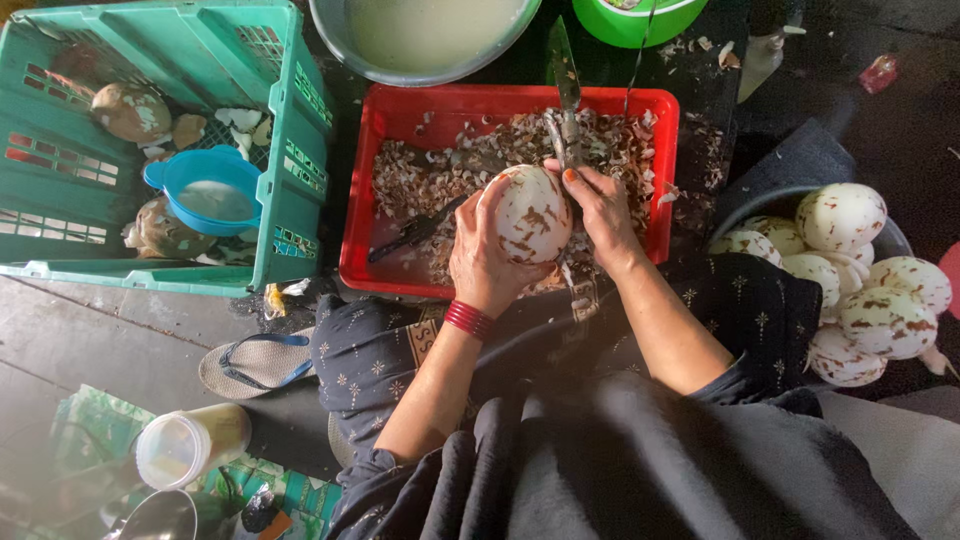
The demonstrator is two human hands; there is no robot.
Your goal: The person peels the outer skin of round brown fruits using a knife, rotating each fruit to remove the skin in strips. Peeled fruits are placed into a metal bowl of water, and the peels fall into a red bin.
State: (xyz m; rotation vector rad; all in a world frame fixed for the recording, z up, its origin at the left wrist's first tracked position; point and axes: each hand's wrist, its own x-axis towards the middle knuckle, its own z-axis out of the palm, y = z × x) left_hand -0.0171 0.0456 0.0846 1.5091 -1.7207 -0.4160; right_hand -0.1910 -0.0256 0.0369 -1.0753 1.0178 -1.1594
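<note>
Frame centre: left hand (pixel 487 262) cups peeled coconut (pixel 531 213) over red tray (pixel 656 170) of shavings; right hand (pixel 601 212) fingers closed round knife (pixel 565 95), blade pointing up. Peeled coconuts (pixel 860 280) heaped at right; green crate (pixel 290 150) upper left.

green crate (pixel 290 150), blue scoop (pixel 205 190), sandal (pixel 255 365)

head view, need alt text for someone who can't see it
Seen from above, a seated person's left hand and right hand hold a peeled coconut against an upright blade over a red tray of shavings. More peeled coconuts fill a basin at right; a green crate sits at left.
</note>
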